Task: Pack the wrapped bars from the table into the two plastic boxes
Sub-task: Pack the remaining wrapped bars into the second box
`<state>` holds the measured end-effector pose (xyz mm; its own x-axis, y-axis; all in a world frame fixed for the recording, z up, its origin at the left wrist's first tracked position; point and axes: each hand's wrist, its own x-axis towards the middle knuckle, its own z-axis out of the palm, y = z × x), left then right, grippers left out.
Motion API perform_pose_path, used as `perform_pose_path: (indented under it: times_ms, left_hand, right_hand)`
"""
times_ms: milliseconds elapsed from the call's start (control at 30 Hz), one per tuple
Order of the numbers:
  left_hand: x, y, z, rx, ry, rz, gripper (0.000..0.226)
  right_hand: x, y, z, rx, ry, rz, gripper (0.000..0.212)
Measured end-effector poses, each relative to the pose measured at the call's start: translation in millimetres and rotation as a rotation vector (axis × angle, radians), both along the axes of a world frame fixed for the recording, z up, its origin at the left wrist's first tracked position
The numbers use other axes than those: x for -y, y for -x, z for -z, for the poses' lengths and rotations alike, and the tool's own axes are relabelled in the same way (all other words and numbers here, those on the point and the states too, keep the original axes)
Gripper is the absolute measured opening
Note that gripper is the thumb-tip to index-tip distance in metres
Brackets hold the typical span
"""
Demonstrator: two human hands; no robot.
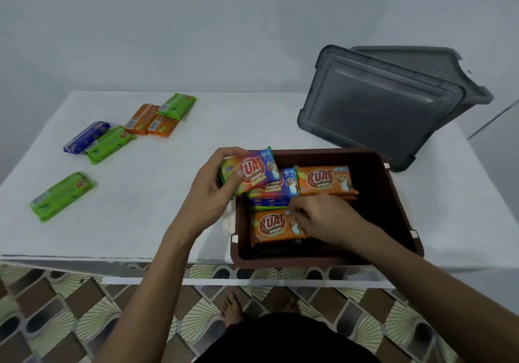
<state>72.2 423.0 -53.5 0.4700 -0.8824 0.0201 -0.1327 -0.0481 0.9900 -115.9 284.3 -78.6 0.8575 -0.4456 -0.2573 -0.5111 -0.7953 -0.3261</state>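
A brown plastic box (398, 208) stands at the table's near edge with several wrapped bars inside. My left hand (213, 191) grips a green wrapped bar (252, 173) over the box's left rim. My right hand (323, 218) is inside the box, fingers curled on the near orange bar (271, 225). Another orange bar (323, 180) and a blue bar (280, 187) lie behind it. On the table's left lie loose bars: a green one (63, 195), a green one (111, 145), a blue one (87, 136), two orange ones (151, 119) and a green one (177, 105).
Two grey plastic pieces, a lid (376, 107) lying over a second grey piece (449, 65), sit at the table's far right. The white table (238, 126) ends close to me; patterned floor tiles (70, 315) and my foot (231, 309) lie below.
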Motion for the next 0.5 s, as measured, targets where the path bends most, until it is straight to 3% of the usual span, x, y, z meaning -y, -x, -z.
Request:
perform_pose_path:
  times_ms: [67,133,200,233,333,500]
  left_hand:
    - [-0.4,3.6,-6.8,-0.043,0.008,0.046,0.027]
    - [0.9,10.3,-13.5,-0.097,0.012,0.113,0.032]
    - [5.3,20.0,-16.5,-0.109,-0.008,0.186,0.038]
    - [8.3,24.9,-15.9,-0.074,-0.028,0.217,0.04]
    - [16.8,32.2,-9.5,0.253,-0.118,0.227,0.041]
    - [19.0,16.5,10.9,0.736,-0.083,0.027,0.032]
  right_hand:
    - [1.4,3.5,-17.4,0.257,-0.108,0.186,0.004]
    - [-0.9,6.7,-37.1,0.568,-0.583,0.427,0.014]
    - [-1.7,12.5,-50.5,0.656,-1.057,0.529,0.029]
    - [-0.5,17.7,-53.0,0.639,-1.147,0.516,0.03]
    - [9.3,40.8,-56.4,0.563,-1.101,0.498,0.021]
    - [32.9,79.8,-49.9,0.349,-0.943,0.531,0.013]
